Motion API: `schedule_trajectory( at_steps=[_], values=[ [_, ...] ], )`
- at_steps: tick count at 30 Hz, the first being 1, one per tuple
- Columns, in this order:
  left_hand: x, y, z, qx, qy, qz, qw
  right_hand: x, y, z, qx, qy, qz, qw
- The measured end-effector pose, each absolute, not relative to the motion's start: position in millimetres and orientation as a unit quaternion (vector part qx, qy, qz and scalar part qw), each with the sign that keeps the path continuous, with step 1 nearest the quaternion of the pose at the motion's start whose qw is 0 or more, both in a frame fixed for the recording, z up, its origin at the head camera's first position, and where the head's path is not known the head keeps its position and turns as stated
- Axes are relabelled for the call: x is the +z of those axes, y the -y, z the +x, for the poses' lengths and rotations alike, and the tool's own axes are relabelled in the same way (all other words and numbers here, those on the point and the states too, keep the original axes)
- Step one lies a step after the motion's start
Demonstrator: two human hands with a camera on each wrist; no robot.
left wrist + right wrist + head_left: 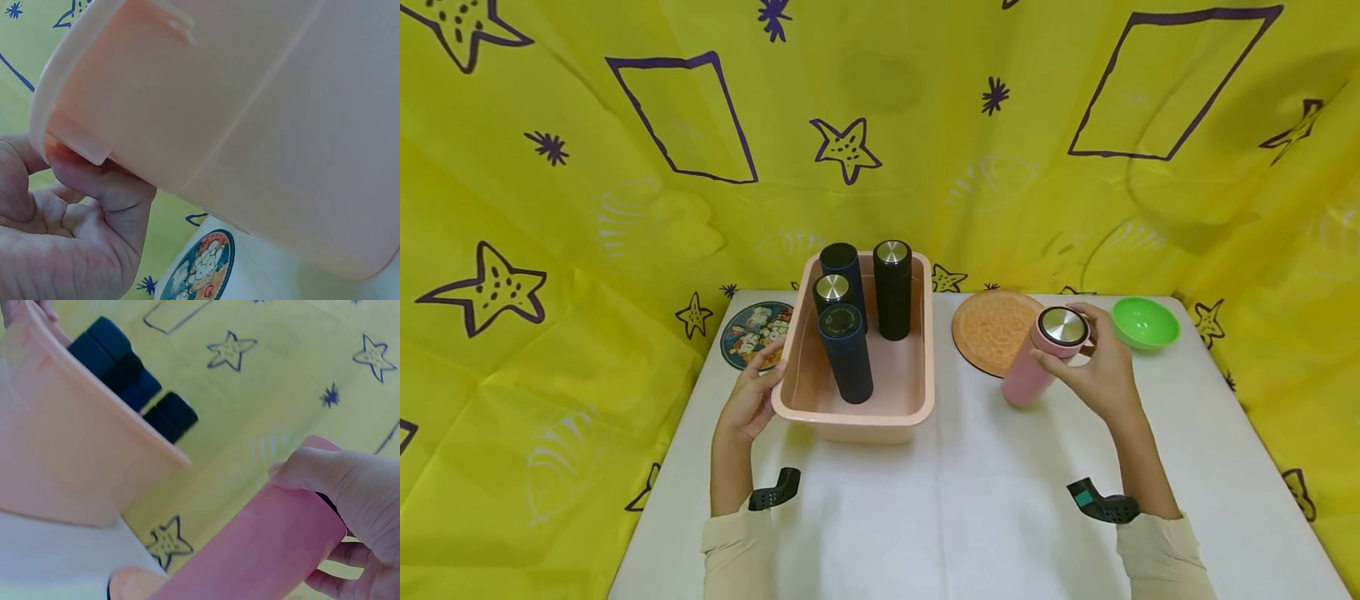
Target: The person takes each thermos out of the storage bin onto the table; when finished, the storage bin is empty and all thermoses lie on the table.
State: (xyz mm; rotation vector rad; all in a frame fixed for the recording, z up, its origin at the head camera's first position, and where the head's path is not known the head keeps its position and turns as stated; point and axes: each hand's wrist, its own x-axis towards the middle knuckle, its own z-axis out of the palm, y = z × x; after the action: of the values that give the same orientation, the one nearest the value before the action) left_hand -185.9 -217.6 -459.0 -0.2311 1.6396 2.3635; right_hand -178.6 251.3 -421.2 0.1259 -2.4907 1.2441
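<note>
Four dark flasks (850, 362) stand in the pink tub (853, 417). At its side, the left hand (751, 398) grips the rim, near a patterned disc (747, 335). The right hand (1105, 367) holds the pink flask (1027, 373) near its lid, tilted and outside the tub, in front of the orange disc (992, 325); whether its base touches the table (880, 517), I cannot tell. Beyond that hand sits a green bowl (1145, 323).
</note>
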Motion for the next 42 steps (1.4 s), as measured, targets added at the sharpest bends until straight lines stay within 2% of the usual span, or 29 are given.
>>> schedule_trajectory(
  at_steps=[14,20,36,42],
  values=[
    [-465.2,220.9,-185.0,0.823,-0.554,-0.027,0.118,-429.2,-293.1,-169.8,0.425,0.879,-0.081,0.2],
    [-462.2,217.9,-187.2,0.817,-0.559,-0.067,0.122,-433.3,-303.2,-175.5,0.43,0.87,-0.124,0.207],
    [-461.6,218.1,-186.4,0.817,-0.559,-0.069,0.126,-439.8,-316.8,-191.0,0.431,0.87,-0.165,0.173],
    [-462.8,218.2,-188.1,0.818,-0.556,-0.071,0.13,-438.5,-318.4,-191.0,0.437,0.865,-0.174,0.176]
  ],
)
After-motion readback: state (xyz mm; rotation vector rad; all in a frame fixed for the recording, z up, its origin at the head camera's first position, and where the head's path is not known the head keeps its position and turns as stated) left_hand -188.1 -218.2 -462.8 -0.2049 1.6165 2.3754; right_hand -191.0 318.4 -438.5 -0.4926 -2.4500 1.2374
